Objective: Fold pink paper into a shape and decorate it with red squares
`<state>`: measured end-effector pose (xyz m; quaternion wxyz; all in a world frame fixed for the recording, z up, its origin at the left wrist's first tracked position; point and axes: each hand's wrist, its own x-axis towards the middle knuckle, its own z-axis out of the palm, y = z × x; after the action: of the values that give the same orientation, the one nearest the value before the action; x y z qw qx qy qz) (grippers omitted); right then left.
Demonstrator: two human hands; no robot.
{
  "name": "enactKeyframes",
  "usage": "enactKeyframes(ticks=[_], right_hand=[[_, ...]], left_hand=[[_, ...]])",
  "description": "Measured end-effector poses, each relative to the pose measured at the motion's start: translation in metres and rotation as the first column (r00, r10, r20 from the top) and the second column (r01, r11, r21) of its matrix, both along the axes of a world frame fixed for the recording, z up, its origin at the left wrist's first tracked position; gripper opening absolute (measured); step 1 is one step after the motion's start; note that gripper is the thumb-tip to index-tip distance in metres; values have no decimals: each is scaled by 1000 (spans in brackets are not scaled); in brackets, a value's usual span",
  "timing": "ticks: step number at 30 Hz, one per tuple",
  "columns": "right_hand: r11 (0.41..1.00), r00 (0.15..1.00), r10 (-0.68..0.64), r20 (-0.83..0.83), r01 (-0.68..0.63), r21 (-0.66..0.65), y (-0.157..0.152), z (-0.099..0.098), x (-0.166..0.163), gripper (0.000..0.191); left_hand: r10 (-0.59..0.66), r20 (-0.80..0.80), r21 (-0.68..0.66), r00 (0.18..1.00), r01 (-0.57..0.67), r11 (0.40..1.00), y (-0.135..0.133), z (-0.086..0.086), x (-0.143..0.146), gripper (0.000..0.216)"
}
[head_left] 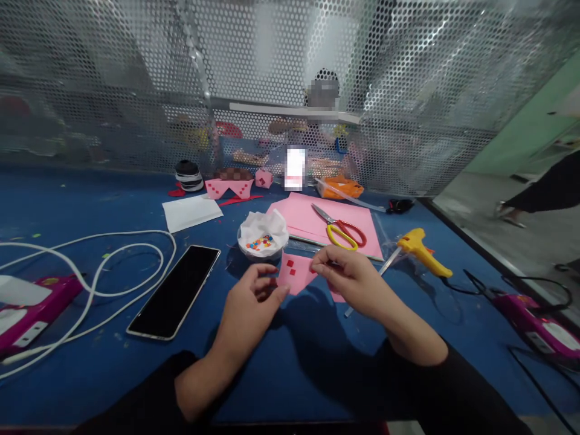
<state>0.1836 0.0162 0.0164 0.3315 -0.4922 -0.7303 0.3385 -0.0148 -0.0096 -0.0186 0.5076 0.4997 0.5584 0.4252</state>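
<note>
A pink glasses-shaped cutout (298, 282) with small red squares on it is between my hands. My left hand (248, 307) holds its left end, the thumb on the near edge and the fingers curled. The fingers of my right hand (351, 278) are pinched together over the cutout's middle, with a red square (313, 267) at their tips. My right hand hides part of the cutout's right half. Just beyond my left hand stands a bowl (254, 251) lined with white paper, with small coloured pieces in it.
Scissors (339, 229) lie on pink sheets (294, 208). A yellow glue gun (421, 251) is to the right, a phone (176, 293) and white cable (93, 290) to the left. Similar pink glasses (229, 188) stand at the back by a perforated metal screen (263, 54).
</note>
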Motion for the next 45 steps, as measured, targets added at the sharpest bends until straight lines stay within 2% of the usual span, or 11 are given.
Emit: enactKeyframes(ticks=[3,6,9,16,23,27,32,35,39,42,45], right_hand=[[995,997,-59,-58,55,-81,-1,1,2,18],[992,991,-103,-89,96,-79,-2,2,1,20],[993,989,-118,-90,115,-38,-3,2,1,21],[987,986,-154,-60,151,-52,-3,-1,0,21],[982,984,-173,-42,169,-83,-2,-3,-3,23],[984,986,-167,-10,166,-71,-3,-6,-4,22],[976,986,-162,-30,164,140,-4,-10,-5,16],[871,989,-143,-25,137,472,-8,-7,-7,10],[578,969,-196,152,-11,816,-15,-6,-15,11],[428,940,-246,237,-114,897,-20,-13,-21,11],[365,921,-268,282,-174,915,-22,-21,-23,11]], left_hand=[[150,-170,334,974,-86,939,-4,4,2,32],[59,-240,447,969,56,893,-4,8,2,11],[-37,-251,399,967,138,906,1,13,0,6],[-129,-80,184,988,142,973,15,17,-6,12],[-239,104,19,965,239,971,21,5,-10,14],[-280,91,-6,956,282,959,20,8,-11,11],[-286,114,-49,951,293,955,18,9,-9,9],[-248,185,-78,951,266,961,17,8,-8,10],[-223,287,-127,932,268,955,15,11,-8,16],[-230,347,-122,909,287,950,15,15,-9,18],[-234,370,-89,899,285,954,14,17,-10,16]])
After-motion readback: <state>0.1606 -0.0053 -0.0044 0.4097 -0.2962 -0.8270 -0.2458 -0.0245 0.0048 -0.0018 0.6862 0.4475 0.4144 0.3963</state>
